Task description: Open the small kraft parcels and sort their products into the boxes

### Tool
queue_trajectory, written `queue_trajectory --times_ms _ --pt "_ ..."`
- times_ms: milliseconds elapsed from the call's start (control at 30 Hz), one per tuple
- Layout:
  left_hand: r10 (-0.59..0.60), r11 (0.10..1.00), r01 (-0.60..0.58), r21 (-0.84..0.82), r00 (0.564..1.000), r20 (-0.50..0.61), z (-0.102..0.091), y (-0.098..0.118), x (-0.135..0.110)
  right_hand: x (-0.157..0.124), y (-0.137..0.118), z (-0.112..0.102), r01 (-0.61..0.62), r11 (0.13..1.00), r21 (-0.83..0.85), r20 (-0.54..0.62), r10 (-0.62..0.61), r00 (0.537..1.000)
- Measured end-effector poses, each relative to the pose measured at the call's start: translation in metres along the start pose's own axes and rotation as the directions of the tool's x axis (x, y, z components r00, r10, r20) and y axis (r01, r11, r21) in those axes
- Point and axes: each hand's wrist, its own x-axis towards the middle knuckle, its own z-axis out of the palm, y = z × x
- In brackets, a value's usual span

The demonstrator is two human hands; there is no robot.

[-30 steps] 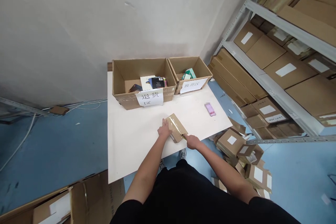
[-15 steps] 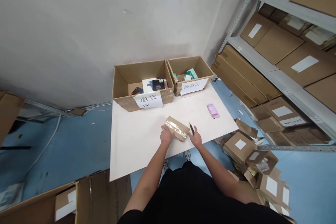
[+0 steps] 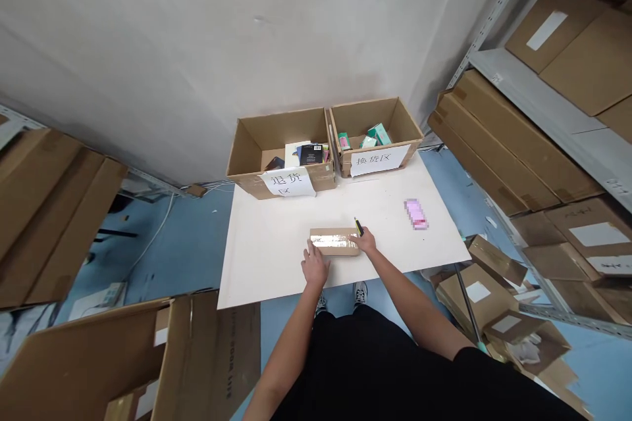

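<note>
A small, flat cardboard box (image 3: 334, 250) with shiny clear tape along its top lies on the white table. My left hand (image 3: 315, 266) rests at its near left corner, fingers spread and touching the edge. In my right hand (image 3: 366, 240) is a slim black-and-yellow box cutter (image 3: 359, 227), pointing away from me. That hand's thumb reaches over the right end of the box. Most of the cutter's handle is hidden in the grip.
At the table's (image 3: 266, 243) back stand a larger open carton (image 3: 326, 177) with books and a smaller one (image 3: 412, 156) with green-and-white packs. A blurred pink item (image 3: 417, 214) lies right. Loaded shelves (image 3: 533, 79) and discarded cartons (image 3: 474, 279) are on the right.
The box has turned from slanted to nearly square with me and lies flatter. My left hand has shifted to its near corner; the right thumb has come over its right end. My view has shifted.
</note>
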Motion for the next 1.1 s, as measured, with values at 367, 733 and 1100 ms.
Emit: queue_trajectory --times_ms 367,733,1100 --pt "0.134 0.991 -0.134 -0.024 0.991 0.026 -0.008 0.009 0.02 -0.015 0.018 0.002 -0.027 0.971 0.236 0.065 0.012 0.998" --pt "0.139 0.989 -0.14 -0.042 0.99 -0.017 -0.013 -0.01 0.027 -0.022 -0.006 0.005 0.087 0.964 0.25 -0.02 -0.084 0.996" --pt "0.248 0.968 -0.246 -0.047 0.967 0.052 -0.033 -0.074 0.038 -0.031 -0.043 0.033 0.12 0.992 -0.034 -0.051 -0.122 0.991"
